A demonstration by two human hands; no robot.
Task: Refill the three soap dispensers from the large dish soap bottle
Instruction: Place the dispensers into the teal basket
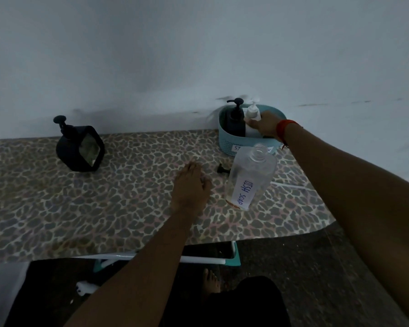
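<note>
Right grip [267,125]: over teal basket [232,145], grasping white dispenser [253,116]; red wristband [284,129] on wrist.
Left grip [191,188]: released, palm down on leopard-print table [57,208], holding nothing.
Large dish soap bottle [250,178]: clear, uncapped, upright on table just in front of basket; label "DISH SOAP".
Black pump cap [223,171]: lying on table just left of bottle.
Black pump dispenser [234,123]: in basket, touching white dispenser.
Angular black dispenser [80,147]: far left on table, well apart.
</note>
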